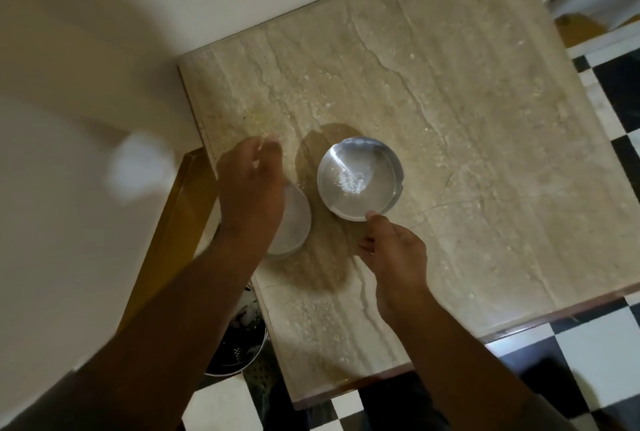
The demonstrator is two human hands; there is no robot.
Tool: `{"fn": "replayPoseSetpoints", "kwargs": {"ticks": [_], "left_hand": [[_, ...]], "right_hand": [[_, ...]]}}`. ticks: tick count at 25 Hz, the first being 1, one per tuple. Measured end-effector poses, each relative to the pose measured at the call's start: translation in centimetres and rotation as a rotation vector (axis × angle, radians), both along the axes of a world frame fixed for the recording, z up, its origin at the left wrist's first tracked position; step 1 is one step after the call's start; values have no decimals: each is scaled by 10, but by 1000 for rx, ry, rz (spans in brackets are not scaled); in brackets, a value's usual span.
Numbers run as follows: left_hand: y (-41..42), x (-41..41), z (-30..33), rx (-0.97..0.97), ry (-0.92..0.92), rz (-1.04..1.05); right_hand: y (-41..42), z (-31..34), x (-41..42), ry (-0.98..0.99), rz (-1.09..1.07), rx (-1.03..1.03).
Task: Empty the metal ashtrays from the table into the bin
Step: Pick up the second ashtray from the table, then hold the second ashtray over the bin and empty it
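Two round metal ashtrays lie on the beige marble table (450, 119). One ashtray (360, 177) sits near the table's middle with a little pale ash in its bowl. My right hand (394, 250) touches its near rim with a fingertip, the other fingers loosely curled. The second ashtray (294, 222) is at the table's left edge, largely covered by my left hand (249, 195), which spreads over it from above; whether it grips it is unclear. The metal bin (239, 340) stands on the floor below the table's left edge, partly hidden by my left forearm.
A wooden frame (180, 209) runs along the table's left side against a cream wall. Black-and-white checkered floor (606, 344) lies to the right and in front. Crumbs and specks dot the tabletop. A blurred white shape (138, 167) is on the left.
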State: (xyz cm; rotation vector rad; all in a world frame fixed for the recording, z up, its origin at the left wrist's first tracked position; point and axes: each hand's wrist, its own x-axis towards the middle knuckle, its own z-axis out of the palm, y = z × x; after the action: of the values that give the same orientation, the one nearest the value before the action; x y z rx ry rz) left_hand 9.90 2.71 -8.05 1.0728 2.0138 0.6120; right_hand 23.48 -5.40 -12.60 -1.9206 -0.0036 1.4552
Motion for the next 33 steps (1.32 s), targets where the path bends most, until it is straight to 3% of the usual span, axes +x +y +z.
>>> {"fn": "replayPoseSetpoints", "kwargs": {"ticks": [5, 10, 21, 26, 33], "left_hand": [[43, 45, -19, -239, -37, -233], [57, 59, -32, -362, -112, -306], [31, -9, 1, -304, -338, -63], [-20, -96, 20, -274, -375, 75], [-117, -208, -7, -405, -460, 335]], "right_hand": [[15, -14, 23, -41, -22, 23], [26, -15, 28, -78, 42, 45], [25, 31, 15, -40, 229, 127], [13, 42, -43, 35, 430, 141], [-41, 10, -144, 172, 692, 75]]}}
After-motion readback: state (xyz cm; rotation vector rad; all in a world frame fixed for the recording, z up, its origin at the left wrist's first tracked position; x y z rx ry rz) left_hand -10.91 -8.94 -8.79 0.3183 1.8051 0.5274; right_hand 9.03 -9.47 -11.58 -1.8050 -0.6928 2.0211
